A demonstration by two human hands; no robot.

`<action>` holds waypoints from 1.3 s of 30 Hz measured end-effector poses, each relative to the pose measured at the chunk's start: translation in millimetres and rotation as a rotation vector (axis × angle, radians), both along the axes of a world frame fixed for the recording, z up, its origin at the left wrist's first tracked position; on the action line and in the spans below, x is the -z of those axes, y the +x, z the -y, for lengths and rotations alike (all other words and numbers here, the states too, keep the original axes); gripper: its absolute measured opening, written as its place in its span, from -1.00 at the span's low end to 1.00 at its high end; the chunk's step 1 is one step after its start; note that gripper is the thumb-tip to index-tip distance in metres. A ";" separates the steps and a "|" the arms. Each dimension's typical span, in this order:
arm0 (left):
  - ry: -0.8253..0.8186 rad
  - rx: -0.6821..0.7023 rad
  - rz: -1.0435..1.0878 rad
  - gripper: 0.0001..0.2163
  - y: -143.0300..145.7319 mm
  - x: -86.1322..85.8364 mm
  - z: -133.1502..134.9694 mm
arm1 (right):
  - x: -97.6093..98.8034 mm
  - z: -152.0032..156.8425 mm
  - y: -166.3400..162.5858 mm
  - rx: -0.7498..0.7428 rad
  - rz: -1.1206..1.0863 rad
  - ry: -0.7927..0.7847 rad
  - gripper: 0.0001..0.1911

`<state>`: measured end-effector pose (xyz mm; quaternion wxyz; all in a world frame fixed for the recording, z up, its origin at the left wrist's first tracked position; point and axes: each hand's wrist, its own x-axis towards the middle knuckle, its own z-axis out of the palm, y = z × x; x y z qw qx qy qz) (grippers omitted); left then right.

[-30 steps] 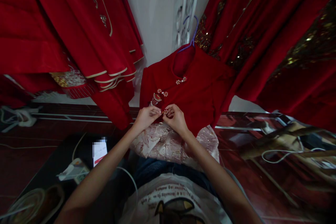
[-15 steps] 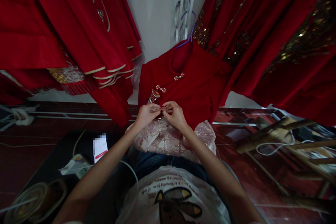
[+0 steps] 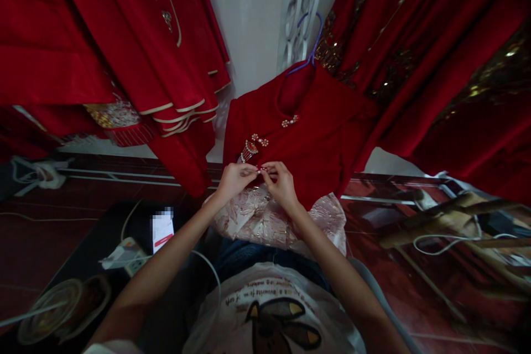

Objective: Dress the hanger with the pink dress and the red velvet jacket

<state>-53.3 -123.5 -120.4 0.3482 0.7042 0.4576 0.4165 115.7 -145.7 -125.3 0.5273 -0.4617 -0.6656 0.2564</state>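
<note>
At seven o'clock from you, down on the floor, sits a round container (image 3: 53, 315) with a pale rim; something brown shows inside it, too dim to name.

Your left hand (image 3: 234, 180) and right hand (image 3: 282, 185) are both up at the red jacket (image 3: 307, 144), fingertips pinched together right at the small pearl clasp (image 3: 262, 168) on its front edge. Both hands are curled nearly closed, thumbs and forefingers nipping the clasp and the cloth around it, knuckles almost touching each other.

The jacket hangs on a purple hanger (image 3: 309, 47) at twelve o'clock, collar up, hem down toward you, so its long axis runs from twelve to six. Its opening slants from the collar toward eight o'clock: one pearl fastener (image 3: 289, 121) near the collar, a second with a fringed tassel (image 3: 253, 146) lower, and the one you're gripping lowest of the three.

Just beneath your hands, a pale pink embroidered skirt (image 3: 265, 218) bunches on your lap. More red garments (image 3: 124, 38) hang at ten o'clock and red garments with gold trim (image 3: 435, 55) at two.
</note>
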 end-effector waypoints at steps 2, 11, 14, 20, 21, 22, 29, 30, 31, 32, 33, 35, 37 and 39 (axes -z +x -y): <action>-0.006 0.031 -0.011 -0.81 -1.0 0.9 -3.1 | -0.9 -3.4 1.9 -0.026 0.022 -0.016 -0.88; -0.013 -0.159 -0.264 -0.70 -46.3 -26.8 -27.6 | -30.1 20.7 46.5 -0.161 0.266 -0.074 -0.62; 0.013 -0.121 -0.272 -0.78 -46.0 -39.0 -22.0 | -44.7 23.8 56.0 -0.112 0.200 -0.070 -0.67; 0.151 0.116 -0.403 -0.84 -6.5 -40.8 3.3 | -42.8 16.4 52.9 -0.039 0.113 -0.155 -0.56; 0.157 0.112 -0.425 -0.84 -1.6 -38.7 5.5 | -39.2 16.3 50.8 -0.055 0.114 -0.176 -0.55; 0.161 0.093 -0.445 -0.83 2.1 -36.4 6.9 | -35.7 16.8 48.5 -0.076 0.117 -0.199 -0.54; 0.216 0.045 -0.463 -0.90 8.4 -26.4 7.2 | -24.8 26.4 34.2 -0.312 0.032 -0.282 -0.63; 0.223 0.042 -0.459 -0.92 8.6 -26.6 7.3 | -23.6 26.6 33.5 -0.320 0.022 -0.286 -0.63; 0.229 0.040 -0.454 -0.93 8.8 -26.9 7.4 | -21.7 25.9 33.3 -0.305 0.015 -0.289 -0.61; 0.232 0.038 -0.444 -0.94 9.1 -27.1 7.5 | -19.0 24.6 33.3 -0.273 0.012 -0.292 -0.60; 0.232 0.036 -0.430 -0.94 9.3 -27.1 7.5 | -15.6 22.7 33.3 -0.230 0.013 -0.294 -0.58; 0.210 0.029 -0.397 -0.93 9.9 -26.0 7.3 | -7.7 18.2 33.1 -0.149 0.012 -0.290 -0.57; 0.163 0.023 -0.365 -0.91 10.6 -23.5 6.9 | -0.8 14.1 31.9 -0.132 -0.001 -0.298 -0.57; 0.127 0.019 -0.337 -0.90 11.2 -20.7 6.5 | 3.1 11.5 30.1 -0.150 -0.024 -0.316 -0.59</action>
